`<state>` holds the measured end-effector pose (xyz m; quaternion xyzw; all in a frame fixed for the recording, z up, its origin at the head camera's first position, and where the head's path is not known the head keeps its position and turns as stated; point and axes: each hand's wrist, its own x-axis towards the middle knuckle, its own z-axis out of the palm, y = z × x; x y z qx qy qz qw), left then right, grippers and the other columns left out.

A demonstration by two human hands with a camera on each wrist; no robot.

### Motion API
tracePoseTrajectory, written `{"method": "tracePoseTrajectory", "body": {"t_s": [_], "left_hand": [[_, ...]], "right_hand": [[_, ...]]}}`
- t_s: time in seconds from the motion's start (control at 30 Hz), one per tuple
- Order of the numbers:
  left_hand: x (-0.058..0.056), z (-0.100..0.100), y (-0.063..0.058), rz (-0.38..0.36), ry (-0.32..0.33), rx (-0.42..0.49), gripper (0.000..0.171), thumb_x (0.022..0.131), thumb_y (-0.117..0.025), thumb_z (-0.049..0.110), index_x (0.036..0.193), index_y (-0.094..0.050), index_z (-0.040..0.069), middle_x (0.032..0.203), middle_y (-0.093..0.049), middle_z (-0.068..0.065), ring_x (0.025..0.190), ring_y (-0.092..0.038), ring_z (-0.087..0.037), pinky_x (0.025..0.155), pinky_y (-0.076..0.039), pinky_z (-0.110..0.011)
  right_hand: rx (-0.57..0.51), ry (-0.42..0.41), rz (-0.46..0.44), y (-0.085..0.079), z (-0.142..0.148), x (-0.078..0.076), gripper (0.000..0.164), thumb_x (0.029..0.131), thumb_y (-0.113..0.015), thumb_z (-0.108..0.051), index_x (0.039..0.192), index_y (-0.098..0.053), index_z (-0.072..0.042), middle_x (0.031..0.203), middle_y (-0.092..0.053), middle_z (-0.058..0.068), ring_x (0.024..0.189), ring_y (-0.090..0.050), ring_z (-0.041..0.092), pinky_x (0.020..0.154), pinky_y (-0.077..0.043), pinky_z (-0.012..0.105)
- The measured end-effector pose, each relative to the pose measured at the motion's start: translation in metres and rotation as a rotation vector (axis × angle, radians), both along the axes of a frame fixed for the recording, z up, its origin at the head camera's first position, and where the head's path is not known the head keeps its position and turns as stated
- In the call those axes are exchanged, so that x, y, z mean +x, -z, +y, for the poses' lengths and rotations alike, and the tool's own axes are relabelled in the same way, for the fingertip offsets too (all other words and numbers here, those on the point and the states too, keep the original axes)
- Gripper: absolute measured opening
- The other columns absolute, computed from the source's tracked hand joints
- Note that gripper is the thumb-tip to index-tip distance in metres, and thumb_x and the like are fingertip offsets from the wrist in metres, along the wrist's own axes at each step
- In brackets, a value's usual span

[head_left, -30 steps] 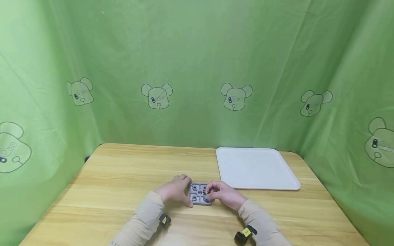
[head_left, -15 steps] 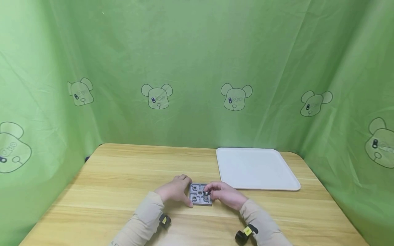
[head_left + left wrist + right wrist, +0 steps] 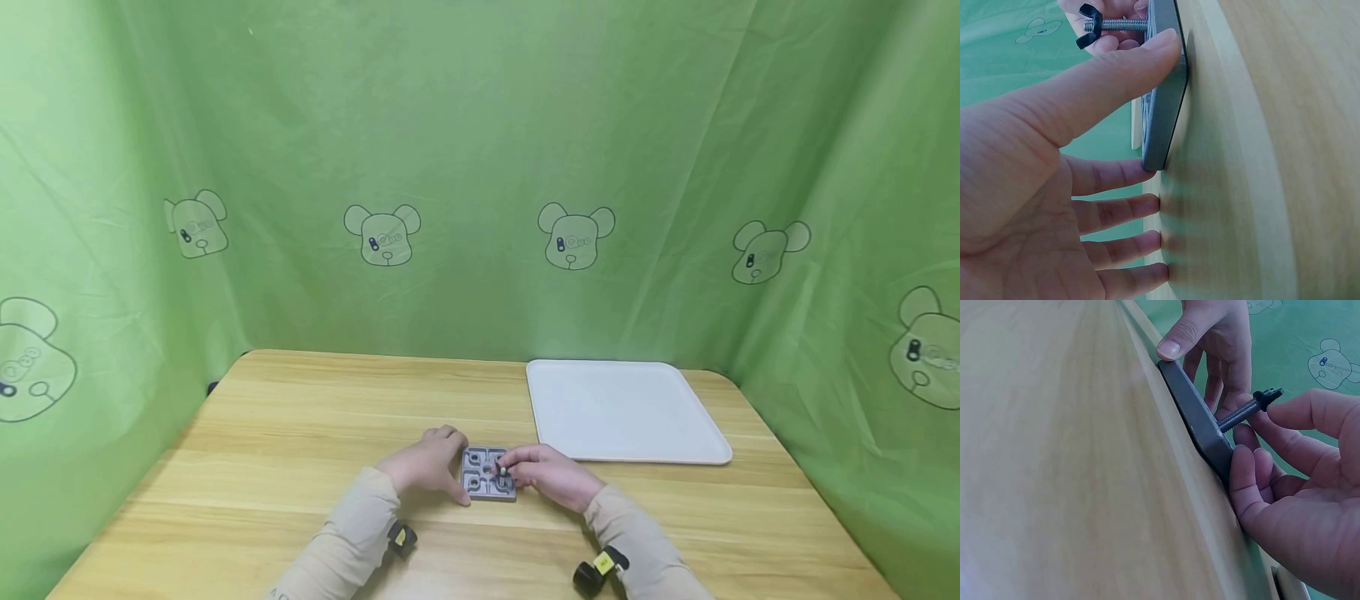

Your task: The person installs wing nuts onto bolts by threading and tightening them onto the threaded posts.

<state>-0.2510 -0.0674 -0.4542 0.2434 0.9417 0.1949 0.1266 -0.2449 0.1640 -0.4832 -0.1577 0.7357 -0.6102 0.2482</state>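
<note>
- Two beige sleeves (image 3: 348, 521) reach in from the lower edge of the head view, which cuts them off; the lettering on the left one is only partly visible.
- Black wrist devices (image 3: 402, 540) with yellow labels sit at both sleeves; the print on the labels is too small to read.
- The left hand (image 3: 423, 465) grips one side of the grey plate, thumb against the near edge and index fingertip at the far left corner, its other fingertips on the bench.
- The right hand (image 3: 551, 477) curls its fingers round the wing nut (image 3: 1263, 399), a fingertip against one wing; how the fingers behind it touch is hidden.
- Between the hands, the grey plate (image 3: 487, 482) lies flat on the bench, its top face marked with round recesses; the far right one is partly covered by the right hand.
- The threaded bolt (image 3: 1238, 419) stands upright from the plate's right half, wing nut near its top; its foot is hard to make out.
- The wooden bench (image 3: 345, 396) runs out of frame at the bottom.
- Beyond the right hand, a white tray (image 3: 622, 412) rests on the bench.
- Farthest, a green cloth (image 3: 480, 108) bears printed bear heads (image 3: 382, 237), the outermost ones cropped.
</note>
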Motion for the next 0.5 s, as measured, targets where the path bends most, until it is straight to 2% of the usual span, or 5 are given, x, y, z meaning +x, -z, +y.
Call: {"method": "tracePoseTrajectory", "body": {"t_s": [0.3,0.5], "left_hand": [[0.0005,0.0002,-0.0007,-0.007,-0.005,0.003,0.089,0.051,-0.08,0.047,0.125,-0.045,0.011,0.134,-0.041,-0.008,0.125,-0.036,-0.03,0.104,-0.035,-0.047],[0.0012,0.0005,-0.0012,-0.006,-0.007,0.004,0.088,0.051,-0.08,0.047,0.124,-0.045,0.011,0.133,-0.042,-0.008,0.124,-0.036,-0.03,0.104,-0.035,-0.047]], "right_hand": [[0.004,-0.006,-0.007,-0.0015,-0.0001,0.0006,0.032,0.077,-0.057,-0.005,0.107,-0.055,0.008,0.108,-0.055,0.014,0.093,-0.052,0.018,0.084,-0.044,0.028],[-0.017,-0.018,-0.016,-0.0026,-0.0012,0.0015,0.03,0.076,-0.059,-0.005,0.103,-0.055,0.006,0.103,-0.055,0.011,0.093,-0.053,0.018,0.086,-0.044,0.029]]}}
